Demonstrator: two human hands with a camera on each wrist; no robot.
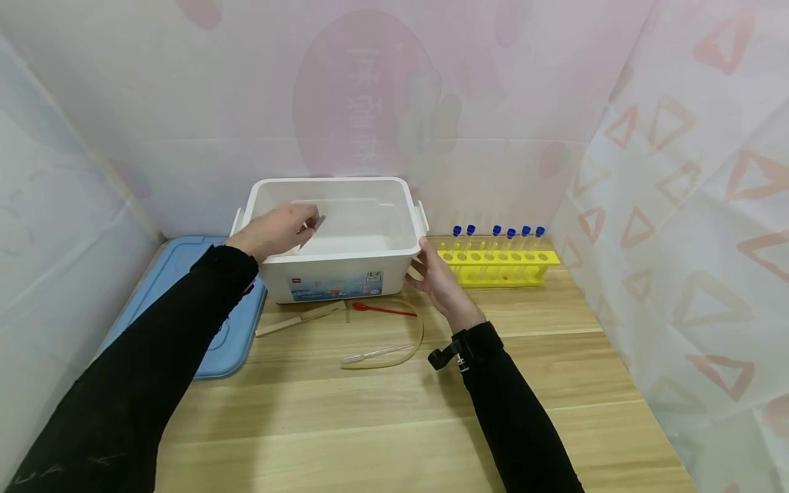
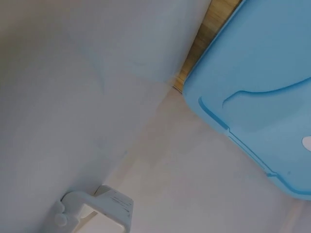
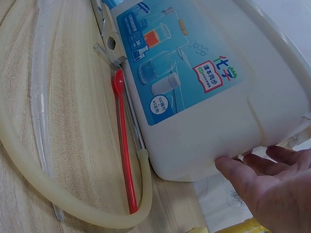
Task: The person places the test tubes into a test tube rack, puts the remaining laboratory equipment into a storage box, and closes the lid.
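Observation:
My left hand (image 1: 280,229) reaches over the near left rim of a white plastic box (image 1: 394,267). It pinches a small, thin greyish piece (image 1: 320,222) over the box's interior; its kind cannot be told. In the left wrist view this hand is out of sight. At the box's front right corner, my right hand (image 1: 440,281) touches the side with extended fingers (image 3: 238,172), just under the rim. A blue label (image 3: 155,63) with printed glassware covers part of the box's front.
Left of the box lies a blue lid (image 1: 231,352). In front are a wooden test tube clamp (image 1: 302,318), a red spoon (image 1: 385,310), a clear tube (image 1: 376,354) and curved rubber tubing (image 1: 422,329). A yellow rack (image 1: 493,259) holds several blue-capped tubes at right.

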